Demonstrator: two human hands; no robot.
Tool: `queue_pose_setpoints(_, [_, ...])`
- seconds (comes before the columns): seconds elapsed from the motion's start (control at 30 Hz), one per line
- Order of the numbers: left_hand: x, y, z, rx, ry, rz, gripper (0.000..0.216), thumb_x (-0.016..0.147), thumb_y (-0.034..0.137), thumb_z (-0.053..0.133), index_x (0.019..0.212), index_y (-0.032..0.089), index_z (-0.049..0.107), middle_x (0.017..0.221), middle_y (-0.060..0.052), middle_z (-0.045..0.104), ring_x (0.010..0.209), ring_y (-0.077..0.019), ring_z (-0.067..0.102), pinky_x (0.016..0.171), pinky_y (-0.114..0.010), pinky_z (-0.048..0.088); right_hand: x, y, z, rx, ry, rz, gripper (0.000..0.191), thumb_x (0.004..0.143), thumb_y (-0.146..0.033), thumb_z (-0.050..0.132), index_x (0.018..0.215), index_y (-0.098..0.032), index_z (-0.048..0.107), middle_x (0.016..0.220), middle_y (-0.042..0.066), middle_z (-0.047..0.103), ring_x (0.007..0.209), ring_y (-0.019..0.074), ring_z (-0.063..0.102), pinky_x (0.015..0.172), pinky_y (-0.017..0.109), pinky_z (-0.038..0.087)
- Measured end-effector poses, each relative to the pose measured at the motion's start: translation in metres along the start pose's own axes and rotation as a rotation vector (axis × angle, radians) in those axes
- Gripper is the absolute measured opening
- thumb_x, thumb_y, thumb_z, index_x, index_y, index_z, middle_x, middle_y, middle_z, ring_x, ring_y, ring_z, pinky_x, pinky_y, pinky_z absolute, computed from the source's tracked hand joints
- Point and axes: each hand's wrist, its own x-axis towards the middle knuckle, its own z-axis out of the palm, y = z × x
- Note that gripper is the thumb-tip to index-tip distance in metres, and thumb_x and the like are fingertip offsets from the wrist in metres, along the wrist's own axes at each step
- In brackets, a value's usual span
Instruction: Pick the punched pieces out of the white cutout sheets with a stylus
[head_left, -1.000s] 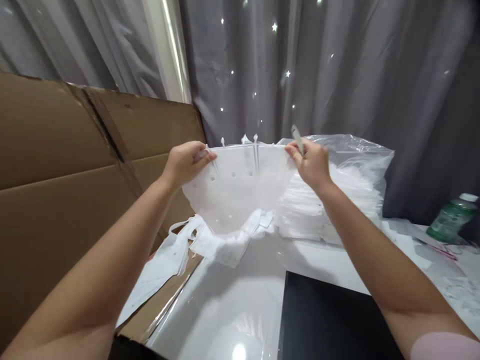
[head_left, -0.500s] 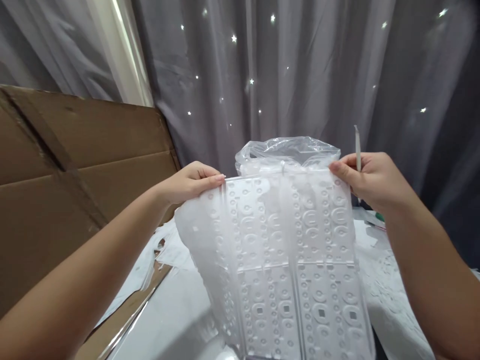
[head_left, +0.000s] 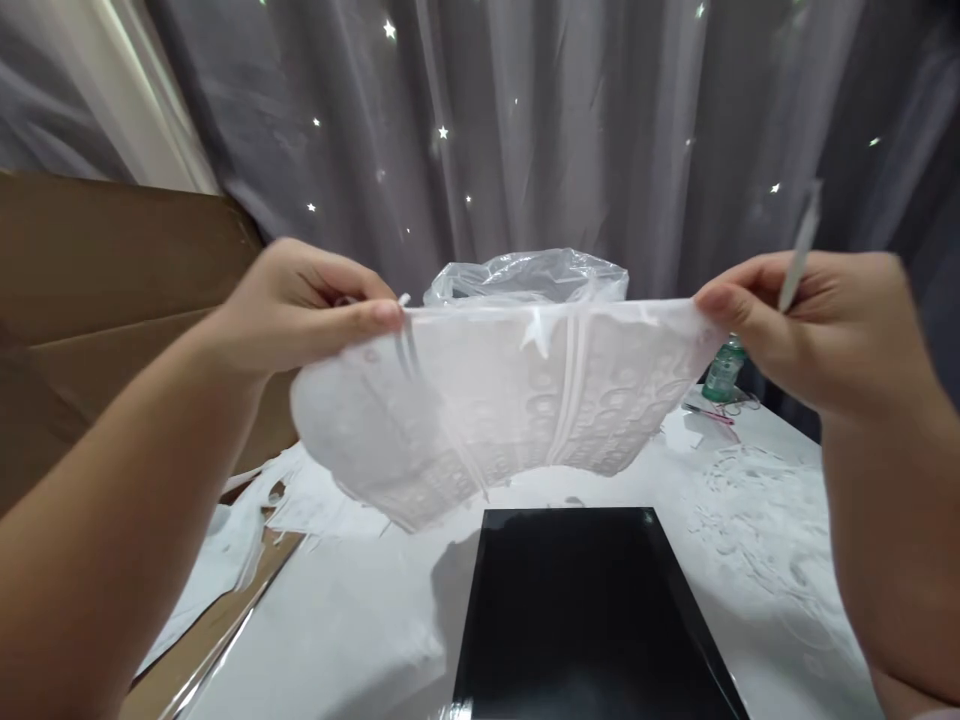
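A thin, translucent white plastic sheet [head_left: 480,400] with moulded round bumps and ridges hangs between my hands, its lower part billowing above the table. My left hand [head_left: 307,305] is closed, pinching the sheet's top left corner between thumb and fingers. At the top right corner my right hand [head_left: 810,325] pinches it the same way. A slim whitish stick-like tool [head_left: 804,240] is also tucked between the right fingers, pointing up; motion blur hides its kind. Below the sheet, a flat black rectangular board [head_left: 585,620] lies on the white table [head_left: 360,620].
A clear plastic bag [head_left: 525,275] stands behind the sheet. Thin white scraps [head_left: 757,520] litter the table's right side, near a green bottle [head_left: 724,370]. Torn white pieces [head_left: 322,500] lie at left beside a large cardboard box [head_left: 112,260]. A grey starred curtain [head_left: 570,140] hangs behind.
The sheet has swung up and away from me, uncovering the black board. My hands have moved farther apart, still gripping its top edge. The view has shifted to the right.
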Motion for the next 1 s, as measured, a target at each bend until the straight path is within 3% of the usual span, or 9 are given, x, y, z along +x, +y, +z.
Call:
queue_pose_setpoints(0.13, [0.008, 0.008, -0.002, 0.085, 0.115, 0.013, 0.039, 0.077, 0.042, 0.061, 0.067, 0.004, 0.061, 0.044, 0.01, 0.04, 0.038, 0.0053, 0.033, 0.043, -0.007, 0.022, -0.001, -0.006, -0.018, -0.094, 0.031, -0.036, 0.022, 0.082, -0.049, 0.062, 0.069, -0.031, 0.066, 0.051, -0.001, 0.056, 0.05, 0.0186, 0.054, 0.044, 0.031, 0.034])
queue_pose_setpoints(0.27, [0.015, -0.031, 0.028, 0.216, -0.193, -0.047, 0.048, 0.078, 0.053, 0.059, 0.072, 0.006, 0.065, 0.056, 0.005, 0.057, 0.051, -0.0012, 0.047, 0.048, -0.011, 0.033, -0.011, 0.024, 0.001, -0.147, -0.155, 0.037, 0.024, 0.083, -0.046, 0.061, 0.071, -0.026, 0.067, 0.055, -0.001, 0.059, 0.05, 0.016, 0.052, 0.046, 0.029, 0.034])
queue_pose_setpoints(0.37, [0.009, -0.077, 0.078, 0.324, -0.401, -0.08, 0.032, 0.08, 0.043, 0.065, 0.077, 0.011, 0.068, 0.062, 0.004, 0.062, 0.057, -0.0057, 0.052, 0.055, -0.015, 0.038, -0.03, 0.066, 0.046, -0.245, -0.408, 0.164, 0.034, 0.088, -0.047, 0.054, 0.075, -0.019, 0.068, 0.061, 0.002, 0.064, 0.055, 0.0161, 0.056, 0.051, 0.027, 0.036])
queue_pose_setpoints(0.53, [-0.013, -0.137, 0.183, 0.437, -0.476, -0.161, 0.025, 0.085, 0.036, 0.061, 0.071, 0.016, 0.066, 0.074, -0.004, 0.067, 0.077, -0.0182, 0.062, 0.065, -0.023, 0.042, -0.079, 0.124, 0.139, -0.469, -0.754, 0.234, 0.027, 0.092, -0.034, 0.05, 0.086, -0.015, 0.069, 0.081, 0.01, 0.071, 0.077, 0.0211, 0.064, 0.062, 0.026, 0.04])
queue_pose_setpoints(0.63, [-0.036, -0.142, 0.236, 0.443, -0.531, -0.173, 0.028, 0.082, 0.037, 0.064, 0.101, 0.016, 0.067, 0.118, -0.014, 0.064, 0.113, -0.0306, 0.055, 0.087, -0.037, 0.044, -0.102, 0.133, 0.165, -0.458, -0.839, 0.231, 0.024, 0.092, -0.032, 0.051, 0.088, -0.016, 0.069, 0.083, 0.011, 0.072, 0.079, 0.0229, 0.065, 0.063, 0.026, 0.042])
queue_pose_setpoints(0.73, [-0.073, -0.121, 0.269, 0.405, -0.632, -0.178, 0.05, 0.087, 0.048, 0.057, 0.126, 0.016, 0.056, 0.14, -0.017, 0.047, 0.13, -0.0369, 0.041, 0.102, -0.051, 0.035, -0.115, 0.129, 0.157, -0.413, -0.844, 0.196, 0.021, 0.092, -0.025, 0.048, 0.097, -0.016, 0.067, 0.097, 0.013, 0.071, 0.092, 0.0254, 0.065, 0.071, 0.029, 0.047])
queue_pose_setpoints(0.87, [-0.125, -0.072, 0.287, 0.303, -0.777, -0.127, 0.067, 0.089, 0.062, 0.043, 0.14, 0.018, 0.041, 0.147, -0.016, 0.036, 0.136, -0.0368, 0.031, 0.107, -0.053, 0.031, -0.138, 0.117, 0.108, -0.28, -0.747, 0.122, 0.032, 0.096, -0.027, 0.036, 0.114, -0.017, 0.062, 0.126, 0.011, 0.061, 0.119, 0.0239, 0.053, 0.095, 0.035, 0.043])
queue_pose_setpoints(0.93, [-0.145, -0.046, 0.29, 0.254, -0.803, -0.079, 0.074, 0.089, 0.066, 0.038, 0.145, 0.017, 0.033, 0.15, -0.016, 0.028, 0.139, -0.036, 0.025, 0.109, -0.053, 0.029, -0.158, 0.11, 0.079, -0.037, -0.571, 0.099, 0.041, 0.098, -0.039, 0.031, 0.11, -0.017, 0.063, 0.118, 0.012, 0.065, 0.114, 0.0247, 0.056, 0.095, 0.04, 0.044])
queue_pose_setpoints(1.0, [-0.161, -0.023, 0.292, 0.214, -0.774, -0.017, 0.069, 0.093, 0.058, 0.037, 0.147, 0.017, 0.029, 0.152, -0.015, 0.024, 0.14, -0.0345, 0.023, 0.11, -0.053, 0.027, -0.183, 0.103, 0.055, 0.169, -0.478, 0.208, 0.053, 0.098, -0.049, 0.024, 0.093, -0.019, 0.068, 0.088, 0.009, 0.071, 0.085, 0.0216, 0.065, 0.074, 0.036, 0.052])
